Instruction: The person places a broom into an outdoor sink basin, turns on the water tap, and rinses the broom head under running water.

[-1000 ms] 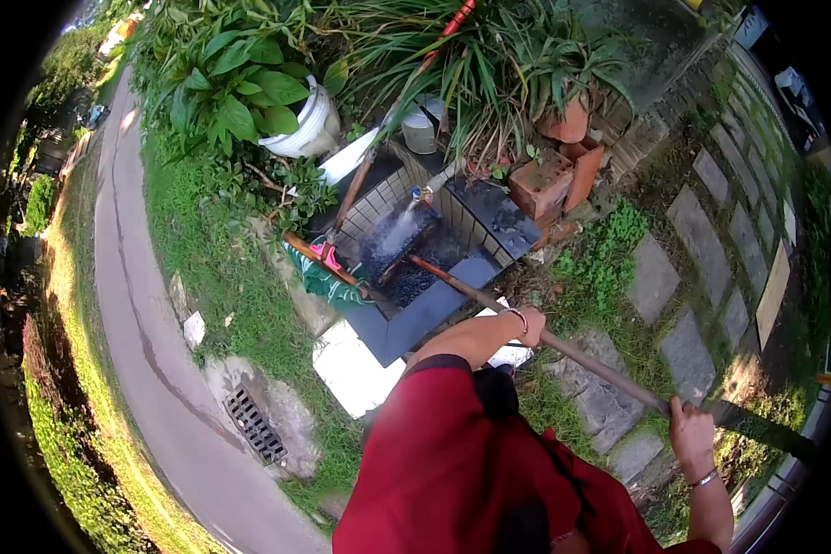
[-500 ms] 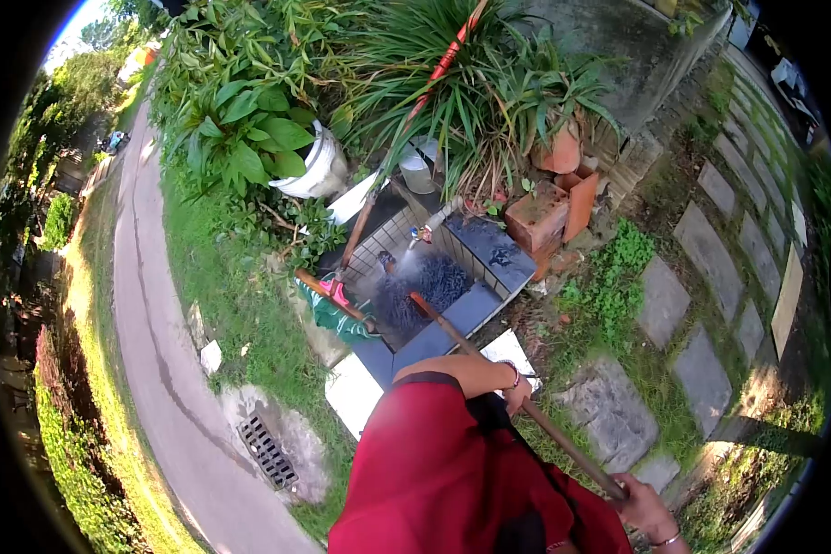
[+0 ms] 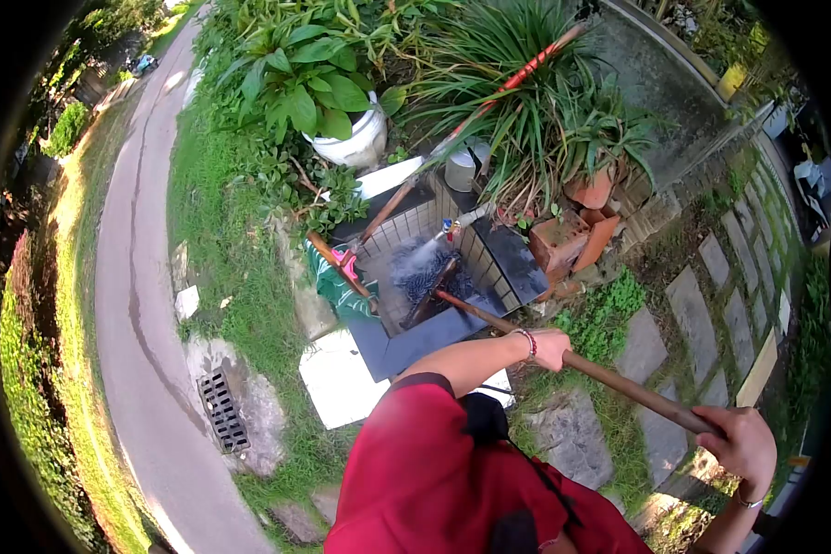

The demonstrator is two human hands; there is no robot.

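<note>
My left hand (image 3: 552, 350), with a red beaded bracelet, is closed round the middle of a long wooden mop handle (image 3: 628, 395). Nearer its end, my right hand (image 3: 740, 445) also grips the handle. The handle slants down to the left into a tiled outdoor basin (image 3: 379, 347) with a dark stone rim. Inside the basin lies the mop's dark, wet strand head (image 3: 425, 266). Water sprays onto the strands from a tap (image 3: 450, 228) with a blue part.
On the basin's left rim hang a green cloth (image 3: 337, 288) and a second wooden handle with a pink piece (image 3: 345, 263). A red-and-wood pole (image 3: 526, 69) leans behind. Bricks (image 3: 560, 240) stand right; stone slabs (image 3: 702, 319) and a drain grate (image 3: 223, 411) lie around.
Both hands and the mop handle have shifted right in view, with the left hand higher. The mop's wooden crosspiece now shows among the strands. The camera view has also turned a little.
</note>
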